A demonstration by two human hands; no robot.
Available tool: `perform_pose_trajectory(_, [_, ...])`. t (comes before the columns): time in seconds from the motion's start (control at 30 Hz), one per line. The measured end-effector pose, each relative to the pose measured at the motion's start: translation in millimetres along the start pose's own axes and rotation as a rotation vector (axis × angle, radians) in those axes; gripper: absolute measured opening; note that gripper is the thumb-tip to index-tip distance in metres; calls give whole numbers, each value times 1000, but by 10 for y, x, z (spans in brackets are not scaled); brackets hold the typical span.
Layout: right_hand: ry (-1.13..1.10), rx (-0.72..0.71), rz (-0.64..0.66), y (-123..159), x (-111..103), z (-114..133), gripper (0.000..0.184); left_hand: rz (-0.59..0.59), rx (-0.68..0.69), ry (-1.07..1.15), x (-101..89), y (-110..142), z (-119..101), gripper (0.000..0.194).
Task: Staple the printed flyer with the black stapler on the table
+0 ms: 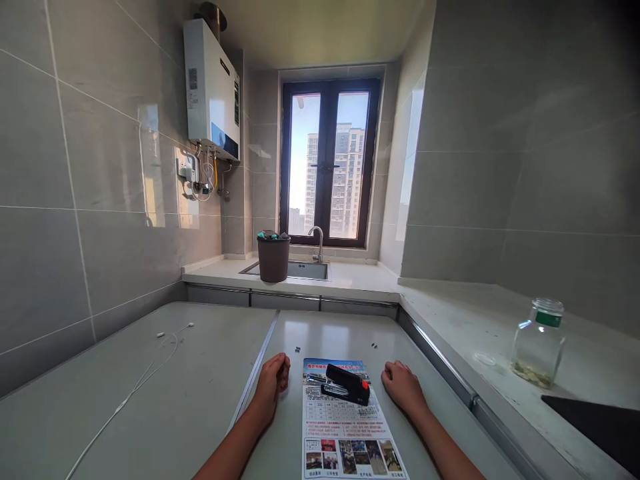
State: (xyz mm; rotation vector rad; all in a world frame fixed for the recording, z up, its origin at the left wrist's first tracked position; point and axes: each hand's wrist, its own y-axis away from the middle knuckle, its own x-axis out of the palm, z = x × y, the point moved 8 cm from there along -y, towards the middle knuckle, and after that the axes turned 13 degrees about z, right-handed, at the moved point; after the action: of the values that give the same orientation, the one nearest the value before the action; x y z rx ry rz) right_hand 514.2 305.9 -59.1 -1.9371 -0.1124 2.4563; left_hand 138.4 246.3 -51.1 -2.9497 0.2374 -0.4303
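A black stapler (353, 387) with a red button lies on a printed sheet (340, 415), its silver metal part exposed at the left. My left hand (273, 379) rests on the table to the left of the sheet, fingers curled in, with nothing seen in it. On the other side, my right hand (401, 383) lies palm down beside the sheet, also loosely closed. Neither hand touches the stapler or the paper. Small staple strips (297, 349) sit just beyond my left hand, and a few more staple pieces (374, 345) lie beyond the sheet's right corner.
A white cable (133, 393) crosses the left of the table (215, 360). On the counter (450, 300) at right stand a glass jar (537, 350), a clear lid (485, 359) and a dark panel (595, 427). A brown bin (273, 260) stands by the sink (307, 270) under the window.
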Motion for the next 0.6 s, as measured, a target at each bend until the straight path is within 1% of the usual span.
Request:
perform_pose_trajectory(0.07, [-24, -9, -4, 0, -10, -9, 25, 17, -1, -131, 17, -22, 6, 44])
perform_pose_trajectory(0.13, [-40, -13, -9, 7, -19, -9, 25, 17, 33, -297, 29, -49, -17, 42])
perform_pose_trajectory(0.2, [-48, -6, -13, 13, -25, -10, 25, -42, 44, -484, -3, -93, -34, 35])
perform_pose_trajectory(0.3, [-59, 6, -15, 18, -27, -8, 24, -163, -36, -718, -85, -225, -35, 24])
perform_pose_trajectory(0.37, [-64, 3, -18, 21, -33, 0, 24, -188, -38, -814, -81, -358, -86, 12])
perform_pose_trajectory(0.4, [-63, 1, -20, 24, -36, 4, 24, -167, -1, -883, -40, -434, -135, 7])
perform_pose_trajectory(0.43, [-61, 0, -23, 28, -41, 8, 24, -118, 39, -961, 21, -509, -173, 16])
perform_pose_trajectory(0.5, [-60, -1, -25, 37, -50, 13, 25, 17, 93, -1076, 138, -635, -185, 38])
perform_pose_trajectory(0.53, [-59, 0, -26, 42, -54, 14, 25, 77, 95, -1101, 166, -679, -160, 44])
perform_pose_trajectory(0.6, [-54, 2, -30, 48, -62, 13, 25, 188, 63, -1140, 185, -732, -70, 47])
